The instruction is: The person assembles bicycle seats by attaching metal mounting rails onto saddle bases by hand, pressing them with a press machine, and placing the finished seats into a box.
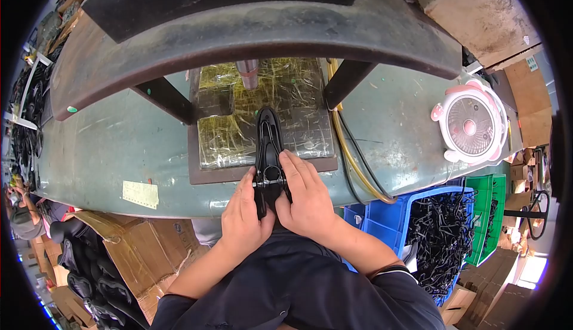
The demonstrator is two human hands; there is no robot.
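Observation:
A black bicycle saddle (pixel 270 145) lies underside up, its narrow nose pointing away from me over the tape-covered base plate (pixel 205 176) of a press. Metal rails and a small round fitting show on its underside. My left hand (pixel 243 216) is closed on the wide rear end from the left. From the right, my right hand (pixel 305 198) grips the same end, fingers along the saddle's side. A metal press rod (pixel 248 74) hangs above the plate, just beyond the nose and apart from it. The palms hide part of the saddle's rear.
A heavy metal frame (pixel 268 28) spans the bench above the plate. Yellow and black hoses (pixel 360 163) run down its right side. To the right are a pink-white fan (pixel 470 126), a blue bin (pixel 382 213) of black parts, and a green bin (pixel 488 234). A cardboard box (pixel 152 246) and more saddles (pixel 95 270) sit left.

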